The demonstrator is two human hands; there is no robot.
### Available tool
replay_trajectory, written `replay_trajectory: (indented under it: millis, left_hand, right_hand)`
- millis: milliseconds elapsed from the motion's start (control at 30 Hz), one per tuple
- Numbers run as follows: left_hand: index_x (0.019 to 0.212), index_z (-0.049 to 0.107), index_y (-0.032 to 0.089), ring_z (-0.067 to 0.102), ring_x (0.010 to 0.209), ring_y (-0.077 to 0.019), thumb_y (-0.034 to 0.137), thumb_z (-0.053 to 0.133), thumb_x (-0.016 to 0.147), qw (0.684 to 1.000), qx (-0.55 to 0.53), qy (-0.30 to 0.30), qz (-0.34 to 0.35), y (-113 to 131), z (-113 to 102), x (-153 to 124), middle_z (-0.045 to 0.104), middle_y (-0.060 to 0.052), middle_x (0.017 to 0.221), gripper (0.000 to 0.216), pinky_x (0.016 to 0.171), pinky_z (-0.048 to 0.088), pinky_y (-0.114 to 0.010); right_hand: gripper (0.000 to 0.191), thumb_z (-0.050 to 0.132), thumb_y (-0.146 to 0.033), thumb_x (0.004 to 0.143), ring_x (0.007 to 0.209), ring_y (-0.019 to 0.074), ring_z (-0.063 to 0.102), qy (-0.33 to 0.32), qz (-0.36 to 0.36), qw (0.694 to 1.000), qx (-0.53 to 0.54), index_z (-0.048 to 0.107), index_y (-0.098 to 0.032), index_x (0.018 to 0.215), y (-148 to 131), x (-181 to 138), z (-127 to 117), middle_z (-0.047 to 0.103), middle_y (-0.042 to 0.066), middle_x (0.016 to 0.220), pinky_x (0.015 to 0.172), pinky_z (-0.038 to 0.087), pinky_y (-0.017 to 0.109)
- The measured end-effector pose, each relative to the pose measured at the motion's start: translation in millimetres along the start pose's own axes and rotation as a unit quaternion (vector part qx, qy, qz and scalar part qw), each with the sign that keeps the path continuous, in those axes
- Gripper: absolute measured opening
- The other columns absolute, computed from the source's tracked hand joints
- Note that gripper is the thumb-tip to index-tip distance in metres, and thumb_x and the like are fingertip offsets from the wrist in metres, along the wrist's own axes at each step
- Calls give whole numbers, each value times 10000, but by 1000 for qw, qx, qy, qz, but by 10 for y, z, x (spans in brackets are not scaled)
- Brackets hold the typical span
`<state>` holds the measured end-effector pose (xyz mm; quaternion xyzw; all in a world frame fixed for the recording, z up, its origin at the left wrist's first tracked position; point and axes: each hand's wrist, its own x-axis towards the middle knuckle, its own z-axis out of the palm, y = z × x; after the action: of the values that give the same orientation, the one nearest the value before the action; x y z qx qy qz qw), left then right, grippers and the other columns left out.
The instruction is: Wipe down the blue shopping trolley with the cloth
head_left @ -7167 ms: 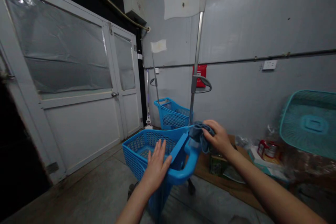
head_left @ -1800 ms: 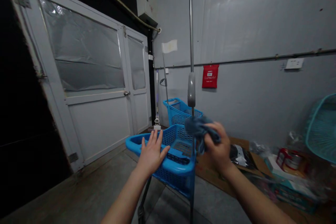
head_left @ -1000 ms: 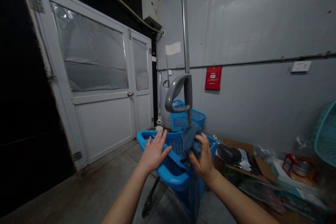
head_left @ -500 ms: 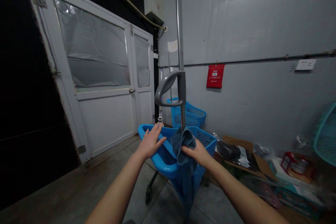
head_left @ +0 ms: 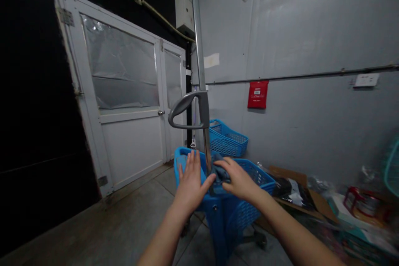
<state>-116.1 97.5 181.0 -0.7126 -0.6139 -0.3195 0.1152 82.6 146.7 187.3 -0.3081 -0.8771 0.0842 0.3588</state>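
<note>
A blue plastic shopping cart [head_left: 220,220] stands in front of me, with a metal pole [head_left: 199,50] rising from it and a grey loop handle [head_left: 204,110] on the pole. My right hand [head_left: 235,176] grips a crumpled blue-grey cloth [head_left: 220,172] against the pole's lower end. My left hand [head_left: 191,181] is over the cart's near rim on the left, fingers stretched forward and thumb spread towards the pole. No object shows in it. Whether its palm touches the rim is hidden.
Behind stands another blue basket cart [head_left: 229,139] by the grey wall. To the right on the floor lie an open cardboard box [head_left: 321,205] and other packages. A white double door [head_left: 134,141] is on the left. A red pouch [head_left: 257,94] hangs on the wall.
The cart has turned, its pole and handle shifting left and its basket right. The cloth no longer hangs loosely; my right hand has it bunched at the pole. My left hand has moved right.
</note>
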Motion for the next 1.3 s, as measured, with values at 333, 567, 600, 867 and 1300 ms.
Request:
replay_trajectory:
  millis: [333,567,600,867,1300]
  left_hand:
    - [1514,112,112,171,1445,-325,604,365,901,993,91,-15,-67,-79,150,42,226,-183,1558,826,1128,185,-614]
    - [1499,208,151,207,1439,-307,614,376,893,988,110,-74,-76,-368,28,72,273,-159,1548,781,1130,191,-599]
    - [1499,214,162,211,1439,-303,616,389,888,988,104,-87,-69,-389,28,85,288,-145,1545,781,1135,188,-590]
    - [1503,204,161,234,1433,-284,587,429,889,986,113,-103,-64,-351,70,181,341,-146,1521,780,1141,199,-565]
    - [1500,186,115,289,1409,-318,571,457,868,981,168,-79,-52,-739,24,192,371,-198,1493,825,1114,223,-590]
  right_hand:
    - [298,618,-318,861,1053,237,571,-29,-8,997,70,584,-220,1141,155,-249,774,621,78,1112,921,460,365]
    - [265,558,-390,903,992,251,577,-61,111,986,-104,623,-207,1084,1405,-1142,115,626,87,1022,879,455,378]
    - [284,538,-408,913,987,258,580,-56,136,980,-133,631,-193,1073,1510,-1222,63,626,96,1009,882,451,385]
    - [256,497,-335,939,1058,237,545,30,144,981,-126,648,-252,1129,399,-569,823,596,86,1147,928,411,357]
    - [190,525,-278,904,913,215,568,36,102,982,-157,681,-215,993,760,-738,899,630,72,959,812,438,312]
